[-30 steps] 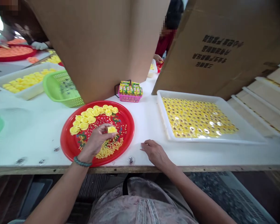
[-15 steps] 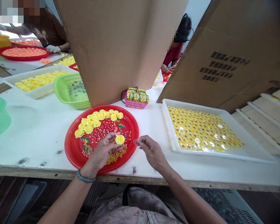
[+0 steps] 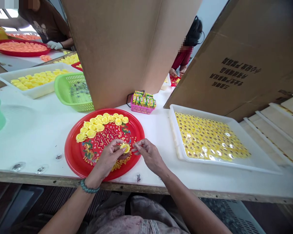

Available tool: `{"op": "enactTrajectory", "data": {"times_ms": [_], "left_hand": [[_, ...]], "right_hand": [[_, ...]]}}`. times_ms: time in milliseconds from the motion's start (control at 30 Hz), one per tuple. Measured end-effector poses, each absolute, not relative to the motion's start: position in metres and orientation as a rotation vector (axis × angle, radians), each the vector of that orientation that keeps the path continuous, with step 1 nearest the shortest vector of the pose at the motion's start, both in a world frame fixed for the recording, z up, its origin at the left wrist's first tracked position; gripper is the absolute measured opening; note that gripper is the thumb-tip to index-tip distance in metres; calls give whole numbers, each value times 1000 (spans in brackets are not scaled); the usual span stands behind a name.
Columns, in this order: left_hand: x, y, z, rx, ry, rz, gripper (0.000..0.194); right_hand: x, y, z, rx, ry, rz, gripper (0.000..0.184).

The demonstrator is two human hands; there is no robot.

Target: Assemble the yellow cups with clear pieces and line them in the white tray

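My left hand (image 3: 111, 155) is closed over the red tray, its thumb and fingers pinching a small round yellow cup (image 3: 125, 148) with the thumb on its face. Just right of it, my right hand (image 3: 150, 156) has its thumb and fingertips drawn together, close to the cup. Whatever lies between those right fingertips is too small to make out. Under both hands is the round red tray (image 3: 73, 152) with a printed pattern. Several more yellow cups (image 3: 91, 133) lie along its far left rim. Tiny yellow pellets (image 3: 117, 165) are heaped at its near side.
Right stands a white tray (image 3: 261, 164) of yellow pieces; a pink basket (image 3: 142, 110) of small boxes is behind. Left are a green basket (image 3: 63, 94) and another white tray (image 3: 36, 92). Clear discs (image 3: 42, 169) lie near the front edge. Cardboard (image 3: 127, 55) screens off two people.
My right hand has moved left, from the tray's right rim to beside the yellow cup. A clear disc showed in its fingertips before. My left thumb now lies over the cup's face.
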State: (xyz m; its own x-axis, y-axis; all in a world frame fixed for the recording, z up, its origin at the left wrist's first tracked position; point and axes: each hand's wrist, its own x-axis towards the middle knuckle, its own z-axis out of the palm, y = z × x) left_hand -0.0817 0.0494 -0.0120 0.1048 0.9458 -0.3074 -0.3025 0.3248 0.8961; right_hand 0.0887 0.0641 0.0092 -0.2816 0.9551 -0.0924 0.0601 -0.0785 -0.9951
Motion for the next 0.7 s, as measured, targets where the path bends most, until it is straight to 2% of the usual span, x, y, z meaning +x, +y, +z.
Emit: {"op": "enactTrajectory", "data": {"times_ms": [167,367,700], "left_hand": [[-90,52,-17,910,1212,1085,35],[-98,52,-19,1189,1374,1145,33],[-93,48,-13,661,1021,1157,42]], "right_hand": [[86,71,6,-1177,-1576,1404,19],[80,79,3,-1141,-1771,1151,10],[80,76,6,-1168,-1606,1407,14]]}}
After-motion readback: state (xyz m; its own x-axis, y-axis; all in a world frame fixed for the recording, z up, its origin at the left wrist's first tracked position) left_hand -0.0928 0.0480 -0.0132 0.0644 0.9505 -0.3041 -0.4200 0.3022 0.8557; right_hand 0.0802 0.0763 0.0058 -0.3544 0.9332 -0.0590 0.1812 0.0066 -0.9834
